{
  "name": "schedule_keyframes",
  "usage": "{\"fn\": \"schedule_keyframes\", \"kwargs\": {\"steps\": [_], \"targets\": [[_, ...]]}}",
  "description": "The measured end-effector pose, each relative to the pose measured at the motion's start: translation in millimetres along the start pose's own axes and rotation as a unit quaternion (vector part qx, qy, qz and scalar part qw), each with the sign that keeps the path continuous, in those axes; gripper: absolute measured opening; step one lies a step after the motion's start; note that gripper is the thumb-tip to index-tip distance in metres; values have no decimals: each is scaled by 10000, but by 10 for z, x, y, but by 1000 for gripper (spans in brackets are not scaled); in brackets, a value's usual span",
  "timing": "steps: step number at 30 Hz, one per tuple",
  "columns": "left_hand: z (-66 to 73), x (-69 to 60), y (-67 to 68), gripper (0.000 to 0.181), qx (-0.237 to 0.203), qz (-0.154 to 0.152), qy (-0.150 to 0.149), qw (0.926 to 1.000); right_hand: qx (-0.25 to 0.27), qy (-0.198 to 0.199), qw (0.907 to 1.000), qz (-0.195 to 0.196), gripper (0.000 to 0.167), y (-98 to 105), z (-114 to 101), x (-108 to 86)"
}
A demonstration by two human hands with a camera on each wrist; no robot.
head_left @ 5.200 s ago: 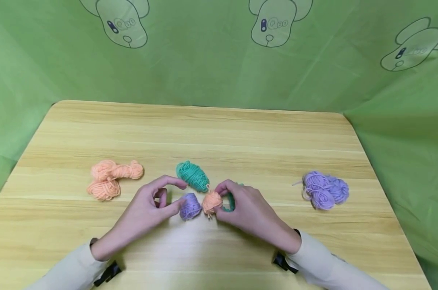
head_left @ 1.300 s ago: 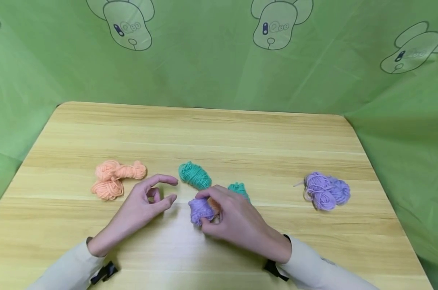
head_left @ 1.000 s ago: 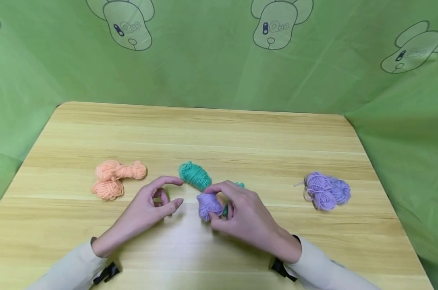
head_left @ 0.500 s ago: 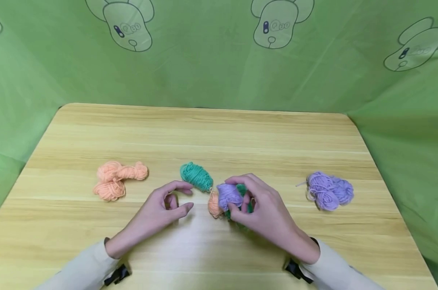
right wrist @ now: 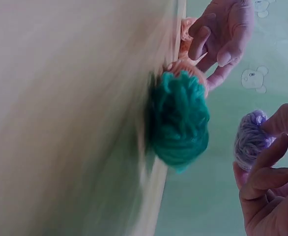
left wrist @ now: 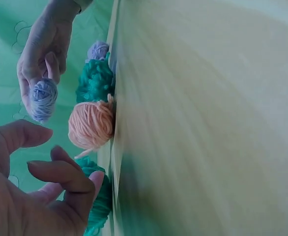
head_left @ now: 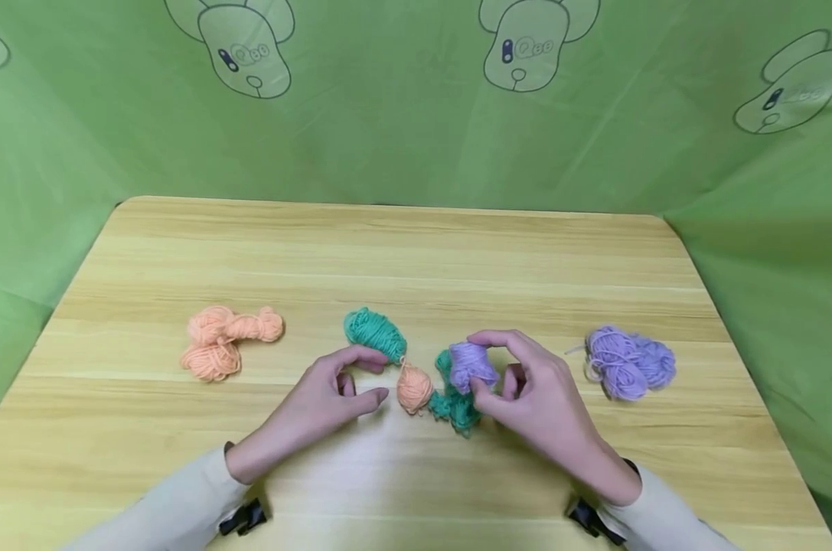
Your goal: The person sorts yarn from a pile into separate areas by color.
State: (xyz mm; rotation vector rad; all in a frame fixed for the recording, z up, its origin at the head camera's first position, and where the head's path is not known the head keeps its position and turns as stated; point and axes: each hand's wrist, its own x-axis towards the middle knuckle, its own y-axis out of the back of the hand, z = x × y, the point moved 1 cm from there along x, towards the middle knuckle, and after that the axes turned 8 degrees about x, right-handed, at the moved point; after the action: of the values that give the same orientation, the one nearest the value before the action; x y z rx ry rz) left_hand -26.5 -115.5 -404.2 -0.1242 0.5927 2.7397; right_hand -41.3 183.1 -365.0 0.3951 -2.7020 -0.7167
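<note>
Head view | R hand [head_left: 536, 386] pinches purple ball [head_left: 469, 365], held up nr green clump [head_left: 462, 413] | L hand [head_left: 315, 394] empty, thumb/index apart, by peach ball [head_left: 414, 389] + green skein [head_left: 374, 333] | peach pile [head_left: 213, 360] L, purple pile [head_left: 625, 366] R look done; 4 pcs between prob. left

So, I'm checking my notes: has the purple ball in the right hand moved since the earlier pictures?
Yes: in the head view, the purple ball moved right, toward the purple pile, from left of the peach ball to its right.
</note>
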Motion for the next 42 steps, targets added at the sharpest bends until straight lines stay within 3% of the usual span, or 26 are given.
{"fn": "schedule_keyframes", "kwargs": {"steps": [4, 9, 15, 22, 28, 32, 42], "targets": [[31, 10, -41, 45, 408, 68, -130, 9991, -16, -223, 9997, 66, 61, 86, 61, -42], [73, -2, -102, 48, 1012, 173, -516, 9934, 41, -278, 9994, 225, 60, 188, 132, -77], [115, 16, -189, 53, 1107, 180, -652, 9916, -15, -1, 9988, 495, 62, 289, 222, -81], [129, 45, -293, 52, 1505, 355, -673, 9857, -278, -207, 9963, 789, 58, 430, 298, -114], [94, 62, -352, 56, 1622, 548, -937, 9808, -404, -367, 9942, 926, 57, 488, 357, -132], [146, 51, -366, 57, 1566, 415, -827, 9833, -365, -426, 9939, 948, 56, 542, 381, -146], [202, 60, -376, 47, 1780, 139, -657, 9817, -224, -568, 9928, 1028, 56, 689, 536, -195]]}}
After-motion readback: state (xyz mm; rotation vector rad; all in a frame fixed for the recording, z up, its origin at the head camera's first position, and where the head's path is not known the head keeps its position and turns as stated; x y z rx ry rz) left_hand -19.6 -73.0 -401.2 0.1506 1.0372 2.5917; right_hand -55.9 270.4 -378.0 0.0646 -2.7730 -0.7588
